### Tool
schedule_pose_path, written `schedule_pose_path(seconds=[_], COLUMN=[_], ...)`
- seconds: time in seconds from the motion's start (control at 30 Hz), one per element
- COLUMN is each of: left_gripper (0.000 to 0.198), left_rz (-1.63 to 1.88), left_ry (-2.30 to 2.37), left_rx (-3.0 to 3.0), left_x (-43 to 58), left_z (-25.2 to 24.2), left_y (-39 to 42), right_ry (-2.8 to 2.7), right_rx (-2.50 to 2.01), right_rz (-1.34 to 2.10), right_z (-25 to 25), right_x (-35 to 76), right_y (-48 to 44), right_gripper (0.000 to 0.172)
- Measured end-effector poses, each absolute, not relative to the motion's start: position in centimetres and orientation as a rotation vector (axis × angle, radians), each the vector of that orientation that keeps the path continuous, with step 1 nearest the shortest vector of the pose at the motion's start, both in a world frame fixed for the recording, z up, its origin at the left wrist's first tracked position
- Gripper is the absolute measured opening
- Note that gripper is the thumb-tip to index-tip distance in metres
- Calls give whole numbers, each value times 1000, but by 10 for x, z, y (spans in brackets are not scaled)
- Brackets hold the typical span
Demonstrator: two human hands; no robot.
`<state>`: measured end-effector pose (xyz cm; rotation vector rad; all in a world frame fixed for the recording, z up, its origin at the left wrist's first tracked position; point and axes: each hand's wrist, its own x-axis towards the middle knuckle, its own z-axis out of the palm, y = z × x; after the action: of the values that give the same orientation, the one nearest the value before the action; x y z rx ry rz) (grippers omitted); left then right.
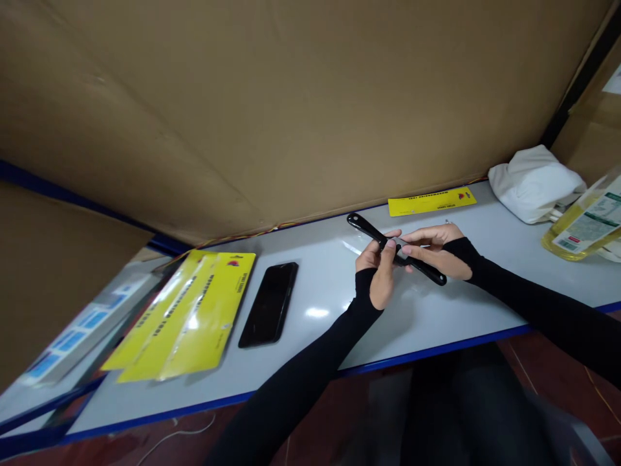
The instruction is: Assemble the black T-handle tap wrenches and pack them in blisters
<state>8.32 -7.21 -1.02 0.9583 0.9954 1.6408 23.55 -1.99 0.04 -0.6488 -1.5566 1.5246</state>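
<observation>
A black two-handled spokeshave (367, 228) is held slantwise above the table, its long handles sticking out on both sides of my hands. My left hand (381, 265) is closed around the near side of its middle, thumb on top. The fingers of my right hand (439, 249) pinch at the same middle part, where a small silvery plate (400, 243) shows between the hands. Fingers cover most of the tool's centre, so how the plate sits there is hidden.
Several yellow cards (208, 323) overlap at the left beside a black phone (269, 304). Another yellow card (431, 202) lies at the back edge. A white cloth bundle (533, 184) and a bottle of yellow liquid (587, 220) stand right. Cardboard (291, 116) walls the back.
</observation>
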Motion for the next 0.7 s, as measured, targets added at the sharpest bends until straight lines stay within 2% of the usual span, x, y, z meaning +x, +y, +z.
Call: schedule_pose_path(seconds=[0.3, 0.7], left_gripper=[47, 47], left_rz=[1660, 1626], left_ry=[1002, 1011], left_rx=[930, 806], left_x=[83, 82], left_z=[-12, -6], left_y=[-71, -70], right_ry=[-1529, -1409], right_rx=[-627, -748], right_rz=[1498, 1533], right_z=[7, 2], right_x=[231, 227], right_y=[-27, -27], right_gripper=[33, 42])
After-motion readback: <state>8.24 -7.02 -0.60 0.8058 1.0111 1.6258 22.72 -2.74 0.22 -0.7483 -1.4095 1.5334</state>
